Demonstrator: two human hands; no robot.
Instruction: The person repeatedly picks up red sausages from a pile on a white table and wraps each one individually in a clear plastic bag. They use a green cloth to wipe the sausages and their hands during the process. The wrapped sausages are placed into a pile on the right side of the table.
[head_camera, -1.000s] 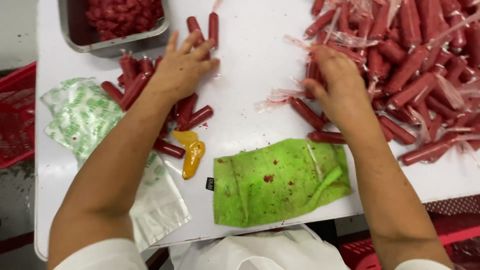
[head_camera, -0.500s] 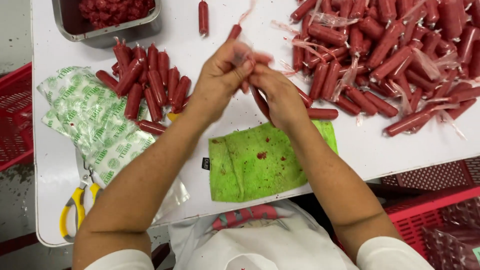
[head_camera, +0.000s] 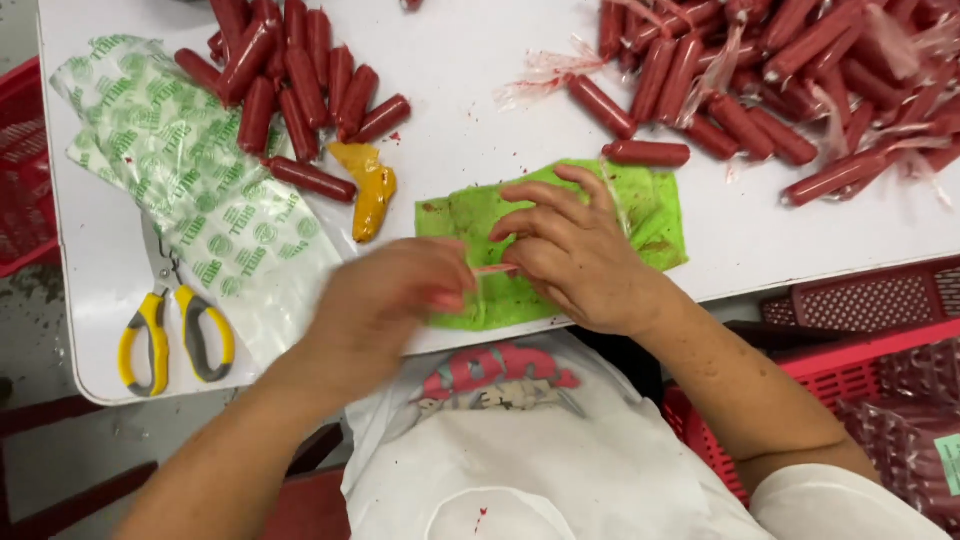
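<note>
Both hands meet over the near edge of the white table (head_camera: 470, 130), above a green cloth (head_camera: 650, 215) spotted with red. The left hand (head_camera: 385, 300) is motion-blurred, so its fingers cannot be told apart; its grip seems pinched on one end of a thin pinkish strip (head_camera: 492, 269), though the blur leaves that uncertain. The right hand (head_camera: 575, 255) is sharper, thumb and forefinger closed on the strip's other end, the remaining fingers spread loosely. Whether the strip is casing or something else is too small to tell. A peeled pile of red sausages (head_camera: 290, 70) lies far left, cut off by the top edge; a larger heap of sausages with wrappers (head_camera: 790, 80) runs out of view at right. A yellow scrap (head_camera: 370, 190), a printed plastic bag (head_camera: 200, 200) and yellow-handled scissors (head_camera: 165, 325) lie at left, the scissor blades partly under the bag.
</note>
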